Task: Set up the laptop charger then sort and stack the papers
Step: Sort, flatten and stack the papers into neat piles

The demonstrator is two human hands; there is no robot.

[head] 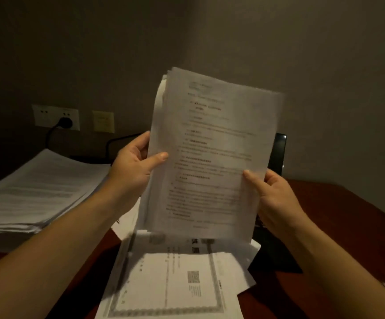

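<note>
Worktop [348, 215] below carries loose sheets [175, 284]. Your left hand [136, 162] and right hand [276, 196] grip the sheaf [212, 153], seemingly several pages, by its sides; tap its lower edge square before stacking.

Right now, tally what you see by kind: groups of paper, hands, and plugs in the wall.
Groups of white printed paper: 3 (sheaf held upright, tall stack at left, loose bordered sheets on the reddish-brown table)
Hands: 2 (left hand, right hand, both gripping the sheaf)
Black plug in the white wall socket: 1
Total: 6
</note>
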